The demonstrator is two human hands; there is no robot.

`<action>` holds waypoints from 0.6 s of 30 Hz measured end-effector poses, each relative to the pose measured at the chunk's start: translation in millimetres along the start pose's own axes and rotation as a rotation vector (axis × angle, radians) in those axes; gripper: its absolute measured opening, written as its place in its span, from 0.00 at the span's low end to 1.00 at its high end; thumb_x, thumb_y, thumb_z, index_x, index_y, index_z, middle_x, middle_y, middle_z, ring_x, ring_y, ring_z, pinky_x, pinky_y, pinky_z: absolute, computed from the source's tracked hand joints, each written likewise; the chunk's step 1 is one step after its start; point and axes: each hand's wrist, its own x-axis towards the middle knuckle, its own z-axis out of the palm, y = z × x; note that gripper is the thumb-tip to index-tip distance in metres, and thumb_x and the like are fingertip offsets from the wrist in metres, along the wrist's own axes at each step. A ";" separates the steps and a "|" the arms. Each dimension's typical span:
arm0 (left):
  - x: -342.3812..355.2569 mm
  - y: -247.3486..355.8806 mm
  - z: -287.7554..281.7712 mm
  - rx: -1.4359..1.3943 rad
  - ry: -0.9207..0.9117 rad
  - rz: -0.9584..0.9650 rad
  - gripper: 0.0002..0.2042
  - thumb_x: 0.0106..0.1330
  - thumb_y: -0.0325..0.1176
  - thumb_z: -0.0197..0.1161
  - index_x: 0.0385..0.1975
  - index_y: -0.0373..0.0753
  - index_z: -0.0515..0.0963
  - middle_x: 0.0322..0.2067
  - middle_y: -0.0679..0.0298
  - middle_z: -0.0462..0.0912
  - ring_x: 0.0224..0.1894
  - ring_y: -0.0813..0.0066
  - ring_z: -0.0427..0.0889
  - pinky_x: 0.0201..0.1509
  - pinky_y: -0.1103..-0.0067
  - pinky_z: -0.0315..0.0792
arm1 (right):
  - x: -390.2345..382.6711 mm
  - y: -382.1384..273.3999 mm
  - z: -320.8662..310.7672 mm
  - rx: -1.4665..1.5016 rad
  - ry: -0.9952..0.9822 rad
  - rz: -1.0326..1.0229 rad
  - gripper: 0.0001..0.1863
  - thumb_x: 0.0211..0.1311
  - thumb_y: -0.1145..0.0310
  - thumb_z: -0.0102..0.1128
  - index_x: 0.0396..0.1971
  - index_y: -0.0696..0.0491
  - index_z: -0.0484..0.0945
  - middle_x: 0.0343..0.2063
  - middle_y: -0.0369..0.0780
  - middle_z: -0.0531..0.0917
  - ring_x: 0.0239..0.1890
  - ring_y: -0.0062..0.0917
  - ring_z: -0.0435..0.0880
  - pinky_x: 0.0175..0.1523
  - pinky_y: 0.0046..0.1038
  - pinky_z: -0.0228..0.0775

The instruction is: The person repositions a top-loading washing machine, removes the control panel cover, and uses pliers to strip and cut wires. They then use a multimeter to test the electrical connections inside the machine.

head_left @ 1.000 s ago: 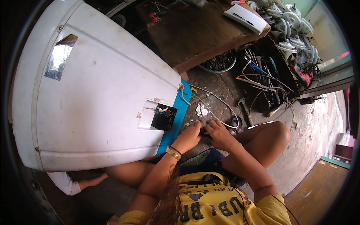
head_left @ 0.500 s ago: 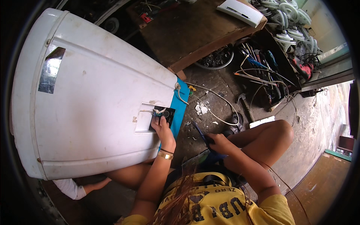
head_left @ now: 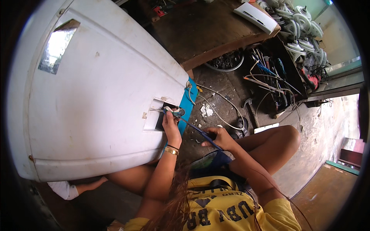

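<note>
Head view: your left hand point(head_left: 172, 130) is at the square recess point(head_left: 150, 122) in the big white housing point(head_left: 92, 100), fingers closed in a narrow pinch around the wires point(head_left: 168, 110) there. So the wires are at the recess, near its side by the blue base point(head_left: 188, 101), right next to a round grey part point(head_left: 180, 112). Your right hand point(head_left: 219, 138) has a loose-looking hold on the handle end of a long dark-blue tool point(head_left: 197, 130), and its tip reaches up just by your left fingers; can't tell if it's touching the wires, or if the tip is open. As for containers, there's a dark open box point(head_left: 294, 73) off to the right, crammed with long tools, some blue, with a loop of pale cable hanging over it. Partly under the wooden table point(head_left: 192, 36) you've got a round metal bowl point(head_left: 232, 70) full of small dark bits, too jumbled to make out. White broken pieces point(head_left: 207, 111) are lying on the floor near the base, and a hammer point(head_left: 252, 114) sits between those and the box.
</note>
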 end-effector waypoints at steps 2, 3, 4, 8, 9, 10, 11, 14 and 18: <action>6.8 5.9 -6.3 -0.139 -0.117 -0.028 0.19 0.71 0.51 0.51 0.39 0.39 0.74 0.33 0.70 0.76 0.33 0.83 0.71 0.37 0.82 0.65 | 5.7 -8.9 -6.8 -0.033 -0.041 0.028 0.30 0.42 0.57 0.78 0.44 0.58 0.79 0.32 0.41 0.83 0.36 0.23 0.79 0.44 0.27 0.71; 10.4 7.7 -9.1 -0.120 -0.141 -0.038 0.20 0.71 0.53 0.49 0.37 0.40 0.74 0.32 0.71 0.75 0.32 0.83 0.70 0.36 0.82 0.64 | 7.5 -12.8 -8.8 -0.008 -0.066 0.070 0.31 0.41 0.55 0.77 0.44 0.58 0.80 0.35 0.44 0.83 0.39 0.28 0.81 0.47 0.28 0.71; 12.3 8.6 -11.1 -0.119 -0.167 -0.046 0.20 0.71 0.53 0.48 0.37 0.40 0.74 0.31 0.71 0.74 0.31 0.84 0.69 0.36 0.82 0.63 | 8.8 -15.7 -9.8 0.017 -0.089 0.112 0.31 0.40 0.53 0.77 0.43 0.58 0.80 0.37 0.47 0.84 0.41 0.33 0.83 0.49 0.30 0.71; 16.9 4.4 -14.7 -0.110 -0.227 -0.066 0.20 0.72 0.53 0.47 0.36 0.41 0.74 0.28 0.73 0.71 0.28 0.84 0.66 0.34 0.83 0.61 | 13.9 -8.7 -4.4 0.047 -0.106 0.127 0.30 0.42 0.53 0.76 0.42 0.57 0.81 0.36 0.44 0.84 0.40 0.30 0.83 0.49 0.29 0.71; 17.4 3.3 -13.6 -0.108 -0.233 -0.070 0.20 0.72 0.52 0.46 0.36 0.41 0.74 0.27 0.73 0.70 0.28 0.85 0.65 0.33 0.83 0.60 | 15.3 -3.9 -1.0 0.067 -0.101 0.111 0.29 0.43 0.53 0.76 0.42 0.57 0.81 0.35 0.44 0.84 0.40 0.29 0.82 0.48 0.29 0.71; 17.4 2.8 -13.2 -0.084 -0.241 -0.067 0.19 0.72 0.52 0.46 0.35 0.41 0.74 0.27 0.73 0.70 0.27 0.85 0.64 0.33 0.83 0.60 | 15.3 0.8 1.3 0.087 -0.096 0.095 0.28 0.43 0.53 0.76 0.42 0.57 0.81 0.35 0.43 0.84 0.40 0.29 0.82 0.48 0.29 0.71; 19.0 1.1 -14.8 -0.062 -0.249 -0.059 0.19 0.73 0.51 0.46 0.35 0.41 0.74 0.27 0.74 0.70 0.27 0.85 0.63 0.33 0.83 0.60 | 16.6 -6.0 0.1 0.079 -0.109 0.091 0.26 0.46 0.53 0.74 0.40 0.56 0.81 0.34 0.43 0.84 0.39 0.27 0.81 0.48 0.29 0.71; 15.5 0.9 -21.3 0.128 -0.251 0.018 0.18 0.74 0.48 0.46 0.38 0.39 0.74 0.30 0.72 0.71 0.32 0.84 0.66 0.38 0.83 0.62 | 12.4 -27.1 -5.8 0.121 -0.194 0.211 0.24 0.50 0.56 0.74 0.40 0.57 0.81 0.26 0.32 0.78 0.28 0.15 0.74 0.34 0.21 0.67; 12.6 -3.8 -12.6 0.158 -0.256 0.077 0.18 0.73 0.47 0.47 0.40 0.37 0.74 0.33 0.70 0.73 0.37 0.81 0.68 0.44 0.81 0.63 | 4.1 -30.9 -9.1 0.145 -0.168 0.243 0.19 0.51 0.56 0.73 0.33 0.55 0.81 0.19 0.29 0.75 0.21 0.11 0.70 0.25 0.19 0.59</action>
